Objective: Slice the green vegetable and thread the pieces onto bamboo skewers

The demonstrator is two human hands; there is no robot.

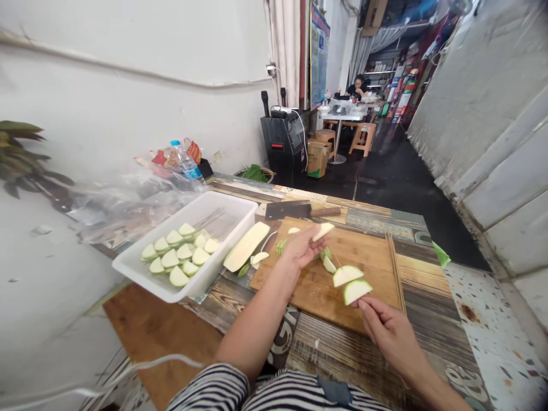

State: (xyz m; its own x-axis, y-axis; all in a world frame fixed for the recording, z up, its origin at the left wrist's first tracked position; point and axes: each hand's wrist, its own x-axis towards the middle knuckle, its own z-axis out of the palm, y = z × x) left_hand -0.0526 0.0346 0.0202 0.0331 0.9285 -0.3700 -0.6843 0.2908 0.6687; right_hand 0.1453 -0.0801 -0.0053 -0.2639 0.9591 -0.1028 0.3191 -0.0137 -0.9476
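My left hand (301, 246) is closed on a pale half-moon zucchini slice (323, 230), held over the wooden cutting board (372, 245). Pinched in my right hand (387, 326) is a thin skewer that carries two green-edged zucchini slices (347, 276), its tip pointing up and left towards my left hand. More cut zucchini pieces (329, 264) lie on the board, partly hidden by my left hand. Several bare skewers (395, 268) lie along the board's right edge. A halved zucchini (247, 246) rests cut face up, left of the board.
A white tray (160, 295) at left holds several rows of skewered slices and some bare sticks. Behind the board lies a cleaver (287, 210) with a wooden handle. Plastic bags (124, 200) and a water bottle (187, 162) sit by the wall. A person (358, 87) sits at a far table.
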